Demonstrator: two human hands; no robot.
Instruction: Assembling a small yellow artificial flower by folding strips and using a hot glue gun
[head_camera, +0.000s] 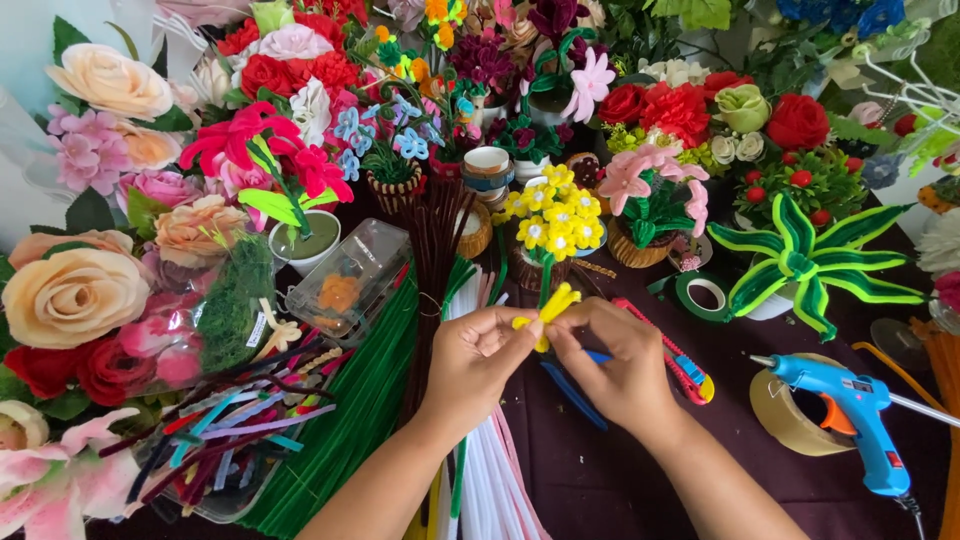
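Far left: large cream rose (72, 295) and red roses (70, 368) at the tabletop (600, 480) edge. Beside them, a clear bag of mixed-colour pipe cleaners (235, 430), partly over a thick bundle of green pipe cleaners (345, 420). Above that bundle, a clear plastic box (350, 280) with an orange piece inside; no label legible. A brown bundle (435, 260) runs down toward the wrists, and white pipe cleaners (490, 480) lie under the left forearm.

Centre: left hand (475, 360) closed, fingertips pinching the yellow pipe-cleaner flower (550, 308); right hand (620, 370) closed on the same piece from the other side. The flower is held above the dark tabletop, just in front of a pot of yellow flowers (550, 220).

Right of the hands: a red utility knife (680, 362) partly hidden by the right hand, a green tape roll (705, 295), a green-and-yellow striped pipe-cleaner plant (810, 262). Far right: a blue glue gun (850, 405) resting against a brown tape roll (785, 420).
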